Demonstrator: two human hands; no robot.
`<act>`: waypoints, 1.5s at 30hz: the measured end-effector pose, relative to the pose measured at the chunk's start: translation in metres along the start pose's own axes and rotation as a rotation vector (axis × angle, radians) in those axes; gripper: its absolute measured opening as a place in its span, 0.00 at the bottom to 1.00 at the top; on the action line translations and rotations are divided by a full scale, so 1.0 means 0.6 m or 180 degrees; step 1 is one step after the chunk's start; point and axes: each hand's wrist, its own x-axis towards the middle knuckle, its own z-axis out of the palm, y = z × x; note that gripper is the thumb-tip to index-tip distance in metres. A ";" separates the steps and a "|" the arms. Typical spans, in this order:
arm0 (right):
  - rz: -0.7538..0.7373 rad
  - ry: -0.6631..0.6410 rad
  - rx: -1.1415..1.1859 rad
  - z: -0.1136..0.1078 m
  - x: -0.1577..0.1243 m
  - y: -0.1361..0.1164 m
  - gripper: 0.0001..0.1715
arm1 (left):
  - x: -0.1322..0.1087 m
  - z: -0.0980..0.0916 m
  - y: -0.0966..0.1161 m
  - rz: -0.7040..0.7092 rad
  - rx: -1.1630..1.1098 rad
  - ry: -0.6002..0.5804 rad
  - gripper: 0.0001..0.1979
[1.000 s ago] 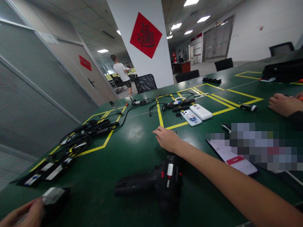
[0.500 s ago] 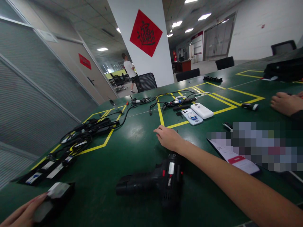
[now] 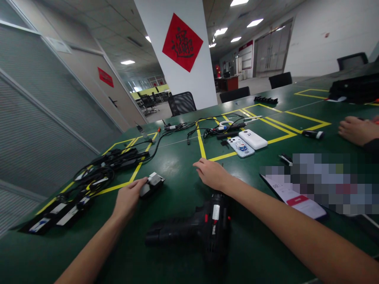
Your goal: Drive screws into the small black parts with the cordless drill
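My left hand [image 3: 130, 196] pinches a small black block with a grey-white top [image 3: 152, 183], held just above or on the green table. What kind of thing it is, I cannot make out. My right hand [image 3: 211, 173] rests on the table just beyond the chuck end of a black cordless drill [image 3: 211, 225]. Its fingers reach out to the left, loosely bent, with nothing visible in them; the underside is hidden. The drill lies on its side between my forearms, handle to the left, a white label and red buttons on its body.
Black cables and adapters [image 3: 109, 159] lie in a pile at the left. Further back are more cables [image 3: 227, 126], a patterned phone [image 3: 241, 146] and a white power bank [image 3: 252, 139]. At right are a lit tablet [image 3: 302, 199] and another person's hand [image 3: 357, 130]. Yellow tape [image 3: 201, 142] marks the table.
My left hand has carried the block from the near left corner forward and right, beyond the drill's handle. My right hand stays in place. A walking person has left view.
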 end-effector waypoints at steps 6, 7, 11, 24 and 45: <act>0.0009 -0.0016 0.0000 -0.004 0.000 -0.001 0.18 | 0.051 0.128 0.083 0.1105 -0.0231 -0.0439 0.14; 0.0033 -0.0026 -0.0013 -0.005 0.000 -0.001 0.18 | 0.050 0.144 0.094 0.1343 -0.0279 -0.0507 0.13; 0.0124 -0.0008 -0.0084 -0.005 -0.001 -0.002 0.18 | 0.037 0.182 0.120 0.1997 -0.0448 -0.0728 0.10; 0.0416 0.0110 -0.0067 0.001 0.000 0.002 0.18 | 0.032 0.172 0.118 0.2237 -0.0892 -0.1245 0.16; 0.0571 0.0452 0.0075 0.013 0.003 0.010 0.16 | 0.025 0.203 0.125 0.2401 -0.0977 -0.1120 0.16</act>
